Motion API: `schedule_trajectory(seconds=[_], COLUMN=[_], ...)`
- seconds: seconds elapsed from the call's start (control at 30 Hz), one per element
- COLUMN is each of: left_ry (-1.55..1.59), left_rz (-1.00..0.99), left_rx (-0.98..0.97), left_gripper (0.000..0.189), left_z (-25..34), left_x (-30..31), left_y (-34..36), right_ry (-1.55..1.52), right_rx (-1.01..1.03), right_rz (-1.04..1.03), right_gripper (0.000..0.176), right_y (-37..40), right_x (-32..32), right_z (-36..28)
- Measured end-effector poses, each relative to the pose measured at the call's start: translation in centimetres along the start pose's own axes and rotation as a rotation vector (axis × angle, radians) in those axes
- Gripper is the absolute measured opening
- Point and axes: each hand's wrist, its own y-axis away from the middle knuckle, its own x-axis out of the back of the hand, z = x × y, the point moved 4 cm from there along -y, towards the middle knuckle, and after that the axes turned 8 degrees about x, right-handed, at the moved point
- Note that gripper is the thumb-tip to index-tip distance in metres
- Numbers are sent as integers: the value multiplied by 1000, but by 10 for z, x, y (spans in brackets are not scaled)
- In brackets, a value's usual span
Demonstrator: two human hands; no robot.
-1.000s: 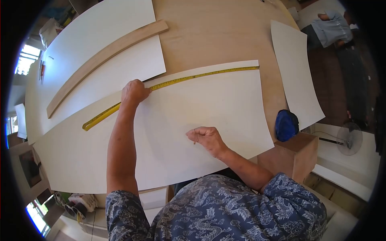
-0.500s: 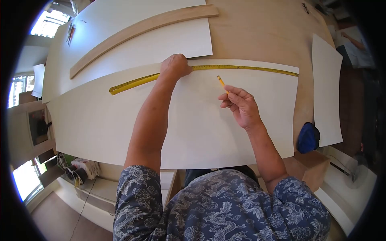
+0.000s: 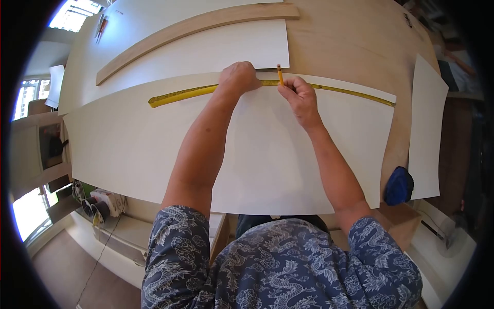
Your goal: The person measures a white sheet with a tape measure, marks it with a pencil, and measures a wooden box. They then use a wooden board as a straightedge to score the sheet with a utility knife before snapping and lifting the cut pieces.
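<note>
A yellow tape measure (image 3: 355,93) is stretched along the far edge of a large white sheet (image 3: 288,159). My left hand (image 3: 239,77) is closed over the tape at the sheet's edge, its fingertips hidden beneath the palm. Pinched in my right hand (image 3: 301,100) is a yellow pencil (image 3: 280,75), eraser end up, its lower end hidden by the fingers. This hand sits just right of my left one, right at the tape. To the right, the tape's end reaches the sheet's right edge.
A long wooden strip (image 3: 195,37) lies on another white sheet (image 3: 247,49) beyond the tape. Pencils (image 3: 102,27) rest at the far left. On the right are a blue cloth-like item (image 3: 398,186) and a further white panel (image 3: 428,129). A person's arm (image 3: 458,61) shows at far right.
My right hand has moved forward with the pencil, from above the sheet to the tape. The pencil now stands more upright. My left hand keeps its hold; the whole view has shifted slightly.
</note>
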Motion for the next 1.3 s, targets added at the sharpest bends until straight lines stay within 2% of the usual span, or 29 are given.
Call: schedule_trajectory(seconds=[0.07,0.17,0.27,0.37,0.47,0.57,0.67,0.77,0.87,0.93,0.97,1.0,1.1,1.2,1.27,1.3], left_ry=[-6,14,27,49,27,-26,46,62,23,28,-2,-62,28,21,39,63], left_rz=[42,-26,-23,19,-16,-65,-30,76,-4,15,4,37,-30,-48,-57,-82], left_rx=[-10,1,-3,-35,-42,-4,-33,-91,-10,17,-22,-77,-2,9,23,44], left_gripper=[30,31,30,40,45,44,54,54,54,62,66,64,54,59,55,52], left_z=[-2,-4,-4,-7,-7,-11,-28,-33,-29,-35,-32,-31,-12,-12,-7,-6], left_x=[-1,-1,-1,-5,-4,4,1,-8,-4,-14,-18,-28,-19,-16,-13,-9], left_y=[-2,-4,-4,-9,-7,-3,-5,-10,-3,-11,-15,-29,-13,-12,-9,-5], right_ry=[60,174,223,215,218,339,393,444,369,463,338,418,342,40,167,326], right_rx=[59,102,177,120,180,159,192,245,215,545,431,367,284,3,305,352], right_rz=[-58,-144,-127,0,63,31,26,22,18,67,85,51,56,74,245,375], right_gripper=[12,12,10,10,11,12,12,12,10,7,5,7,10,7,10,12], right_y=[-12,-23,-32,-34,-34,-34,-33,-35,-34,-38,-33,-31,-20,0,25,40], right_x=[-11,-16,-19,-15,-16,-16,-17,-17,-19,-21,-19,-15,-4,9,57,97], right_z=[3,12,22,56,63,58,53,52,54,88,83,68,45,38,30,29])
